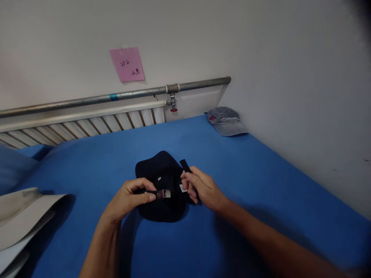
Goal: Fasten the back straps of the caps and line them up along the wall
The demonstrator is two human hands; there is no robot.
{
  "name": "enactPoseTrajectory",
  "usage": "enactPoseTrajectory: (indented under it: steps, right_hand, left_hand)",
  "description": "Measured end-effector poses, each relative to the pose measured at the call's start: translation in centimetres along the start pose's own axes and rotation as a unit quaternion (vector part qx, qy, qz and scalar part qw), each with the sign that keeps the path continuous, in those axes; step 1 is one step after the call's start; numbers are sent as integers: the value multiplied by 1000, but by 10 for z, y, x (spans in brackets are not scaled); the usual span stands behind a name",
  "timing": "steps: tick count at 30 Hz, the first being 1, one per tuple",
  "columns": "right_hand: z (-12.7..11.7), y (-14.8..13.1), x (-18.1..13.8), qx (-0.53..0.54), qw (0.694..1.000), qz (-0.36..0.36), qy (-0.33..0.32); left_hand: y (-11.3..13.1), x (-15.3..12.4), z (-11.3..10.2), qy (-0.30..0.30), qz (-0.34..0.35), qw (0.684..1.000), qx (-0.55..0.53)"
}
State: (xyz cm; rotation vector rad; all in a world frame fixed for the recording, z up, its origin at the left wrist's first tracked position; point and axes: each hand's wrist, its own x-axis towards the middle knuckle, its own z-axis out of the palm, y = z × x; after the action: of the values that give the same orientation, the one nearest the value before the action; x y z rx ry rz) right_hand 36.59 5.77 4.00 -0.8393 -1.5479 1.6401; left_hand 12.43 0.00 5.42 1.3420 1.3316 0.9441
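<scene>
A dark navy cap (158,168) lies on the blue sheet (246,181) in front of me. My left hand (127,199) pinches the strap end with its small metal buckle (164,194) between thumb and forefinger. My right hand (203,187) grips the other strap piece (185,165) at the cap's back opening, fingers closed round it. Both hands rest close together over the cap's rear edge.
A grey cap (227,120) sits at the far corner by the wall. White papers (20,216) lie at the left edge. A white radiator (87,123) and metal pipe (121,94) run along the back wall, under a pink note (126,64).
</scene>
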Motion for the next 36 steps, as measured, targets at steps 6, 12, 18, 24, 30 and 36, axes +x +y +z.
enactPoseTrajectory:
  steps: [6,12,18,24,30,36]
  right_hand:
    - [6,-2,-3,-19,999,-34,-28]
    - [12,6,-3,17,999,-19,-45]
    - [11,5,-3,-5,999,-12,-40]
    - [11,3,-3,-2,1000,9,-10]
    - [15,1,-2,51,997,36,-46]
    - [13,-5,-5,126,986,76,-77]
  left_hand:
    - [6,-10,-5,-19,62,998,-4]
    - [8,-9,3,-78,40,996,-5]
    - [15,-8,7,-89,-23,989,114]
    - [20,-10,8,-123,55,965,225]
    - [20,-10,9,-113,141,970,164]
    - [12,-6,15,-113,97,989,20]
